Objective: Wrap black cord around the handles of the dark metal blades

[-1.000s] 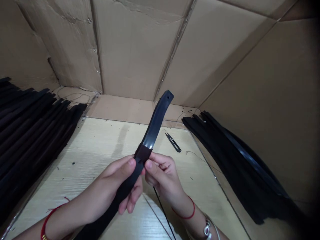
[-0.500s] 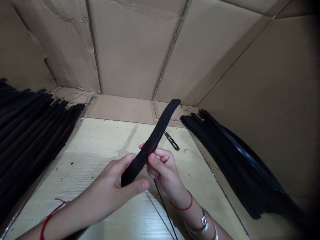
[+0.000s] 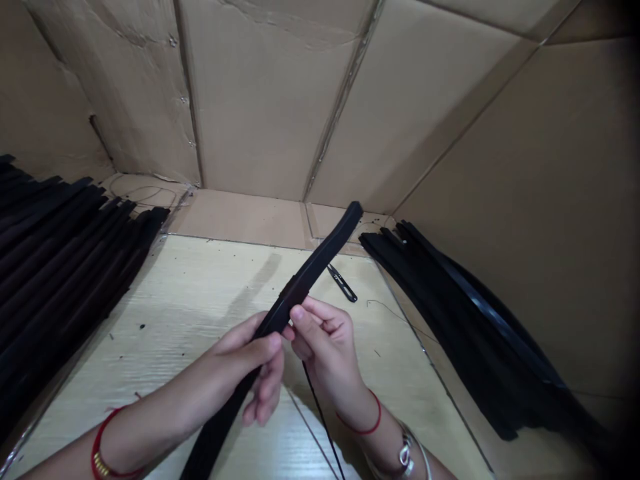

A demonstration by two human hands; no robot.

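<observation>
Diagonally, one long black strip (image 3: 320, 260) crosses the view, its long axis running from about 7 o'clock, where it leaves the bottom of the frame, up to a rounded tip at about 1 o'clock. It bends gently along its length and is held in the air above the worktop (image 3: 165, 320), its tip reaching past the far edge of the wood.

The left hand (image 3: 240, 377) has a closed grip: the thumb lies along the strip's upper face and the fingers curl beneath it. Just beside it, the right hand (image 3: 325, 350) pinches the strip's edge between thumb and curled fingers, so the two hands nearly touch.

At about 1 o'clock from the hands, one pair of small black thread snips (image 3: 343, 283) lies on the worktop, well clear of the strip. Two piles of similar black strips flank the scene: the left pile (image 3: 65, 267) at 9 o'clock and the right pile (image 3: 465, 320) at 3 o'clock; the strips in them are too overlapped to count. One thin black cord (image 3: 320, 413) hangs below the right hand. Cardboard walls (image 3: 270, 100) rise behind the worktop.
</observation>
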